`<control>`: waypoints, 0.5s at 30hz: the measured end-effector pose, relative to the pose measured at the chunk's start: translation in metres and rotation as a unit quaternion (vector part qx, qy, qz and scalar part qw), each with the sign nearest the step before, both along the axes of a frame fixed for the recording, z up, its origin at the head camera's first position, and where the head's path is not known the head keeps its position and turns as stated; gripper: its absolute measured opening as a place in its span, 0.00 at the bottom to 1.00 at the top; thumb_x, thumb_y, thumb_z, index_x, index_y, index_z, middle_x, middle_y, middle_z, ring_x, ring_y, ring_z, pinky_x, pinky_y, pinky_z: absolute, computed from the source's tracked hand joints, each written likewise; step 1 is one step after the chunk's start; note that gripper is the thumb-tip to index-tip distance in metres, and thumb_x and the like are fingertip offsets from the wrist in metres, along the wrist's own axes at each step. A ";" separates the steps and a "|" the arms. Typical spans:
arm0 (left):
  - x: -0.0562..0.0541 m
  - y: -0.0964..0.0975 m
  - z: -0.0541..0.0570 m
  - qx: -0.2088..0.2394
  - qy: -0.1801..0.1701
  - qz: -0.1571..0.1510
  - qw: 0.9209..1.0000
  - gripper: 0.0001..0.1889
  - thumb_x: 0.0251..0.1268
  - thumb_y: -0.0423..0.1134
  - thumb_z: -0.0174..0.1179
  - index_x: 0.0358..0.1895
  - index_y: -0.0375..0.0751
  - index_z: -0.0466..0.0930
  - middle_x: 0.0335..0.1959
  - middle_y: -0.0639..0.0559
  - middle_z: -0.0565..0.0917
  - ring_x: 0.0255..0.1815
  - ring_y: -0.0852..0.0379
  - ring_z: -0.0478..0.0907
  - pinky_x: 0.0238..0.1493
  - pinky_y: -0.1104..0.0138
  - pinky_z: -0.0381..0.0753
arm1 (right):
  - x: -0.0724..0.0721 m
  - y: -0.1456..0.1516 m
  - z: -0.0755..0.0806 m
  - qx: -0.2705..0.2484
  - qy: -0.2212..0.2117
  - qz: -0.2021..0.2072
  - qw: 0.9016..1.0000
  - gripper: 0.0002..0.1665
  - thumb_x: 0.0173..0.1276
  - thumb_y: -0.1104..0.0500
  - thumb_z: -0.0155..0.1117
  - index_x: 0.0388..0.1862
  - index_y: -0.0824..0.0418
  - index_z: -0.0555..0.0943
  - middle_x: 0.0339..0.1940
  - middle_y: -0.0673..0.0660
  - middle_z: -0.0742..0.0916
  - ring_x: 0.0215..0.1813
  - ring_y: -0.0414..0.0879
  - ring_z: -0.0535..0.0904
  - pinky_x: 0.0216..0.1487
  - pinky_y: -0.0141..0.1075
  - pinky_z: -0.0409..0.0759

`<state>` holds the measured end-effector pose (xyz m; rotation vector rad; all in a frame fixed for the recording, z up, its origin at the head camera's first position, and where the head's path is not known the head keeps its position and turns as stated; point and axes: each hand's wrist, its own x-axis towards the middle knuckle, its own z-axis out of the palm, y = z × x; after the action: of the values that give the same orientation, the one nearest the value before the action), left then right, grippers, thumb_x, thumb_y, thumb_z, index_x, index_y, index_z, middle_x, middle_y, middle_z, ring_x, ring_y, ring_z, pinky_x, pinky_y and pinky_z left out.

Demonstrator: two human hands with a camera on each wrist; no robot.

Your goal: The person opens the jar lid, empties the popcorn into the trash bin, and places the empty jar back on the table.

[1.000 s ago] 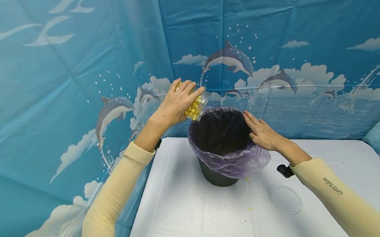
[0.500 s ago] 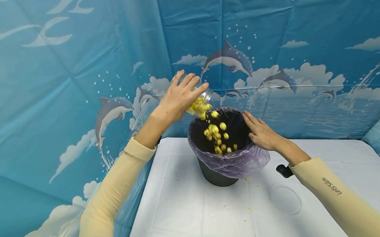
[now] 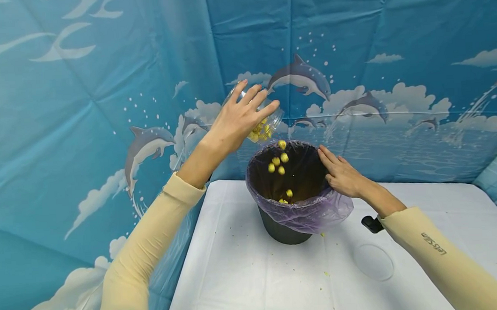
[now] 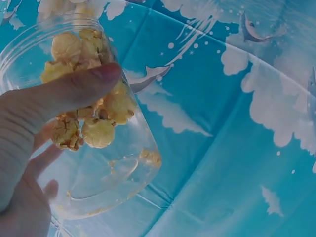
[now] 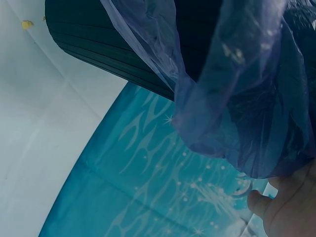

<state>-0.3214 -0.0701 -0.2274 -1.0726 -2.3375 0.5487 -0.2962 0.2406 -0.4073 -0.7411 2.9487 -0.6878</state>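
Note:
My left hand (image 3: 242, 114) grips a clear plastic jar (image 4: 143, 133), tipped mouth-down over a dark trash bin (image 3: 284, 230). Yellow popcorn (image 3: 261, 132) sits inside near the jar's mouth, and several loose pieces (image 3: 284, 158) are falling into the bin. In the left wrist view, the thumb lies across the jar's side and caramel-coloured popcorn (image 4: 98, 132) shows behind it. A translucent purple bag (image 3: 302, 217) lines the bin and hangs over its rim. At the right side of the rim, my right hand (image 3: 343, 174) holds bag and bin, its fingers along the edge.
The bin stands on a white-covered table (image 3: 255, 285) strewn with small crumbs. A round clear lid (image 3: 374, 262) lies to its right, near a black clip (image 3: 372, 224). A blue curtain (image 3: 351, 18) printed with dolphins hangs behind and to the left.
My left hand has raised the jar and tipped it further. Popcorn has poured out into the bin, and less is left in the jar. The right hand has stayed at the rim.

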 end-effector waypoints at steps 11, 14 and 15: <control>0.000 0.004 0.000 -0.009 0.010 -0.006 1.000 0.42 0.66 0.36 0.70 0.80 0.57 0.59 0.82 0.44 0.63 0.85 0.43 0.54 0.87 0.46 0.42 | 0.000 0.000 -0.001 -0.005 -0.001 -0.003 1.000 0.42 0.75 0.67 0.42 0.83 0.75 0.41 0.86 0.72 0.44 0.84 0.72 0.45 0.79 0.72 0.40; -0.001 0.005 0.000 -0.011 0.010 -0.003 1.000 0.39 0.70 0.35 0.66 0.81 0.57 0.59 0.82 0.44 0.62 0.85 0.43 0.54 0.87 0.47 0.41 | 0.000 0.000 -0.001 -0.008 -0.002 -0.002 1.000 0.42 0.75 0.67 0.42 0.83 0.75 0.41 0.86 0.72 0.44 0.84 0.72 0.45 0.79 0.72 0.40; -0.001 0.005 -0.001 -0.011 0.011 -0.004 1.000 0.39 0.70 0.35 0.66 0.81 0.57 0.59 0.82 0.44 0.62 0.85 0.43 0.54 0.87 0.47 0.41 | 0.000 -0.001 -0.001 -0.008 -0.003 -0.002 1.000 0.42 0.75 0.67 0.42 0.83 0.75 0.41 0.86 0.72 0.44 0.84 0.72 0.45 0.79 0.72 0.40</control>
<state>-0.3220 -0.0652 -0.2281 -1.0805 -2.3123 0.5813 -0.2962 0.2399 -0.4080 -0.7332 2.9435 -0.7144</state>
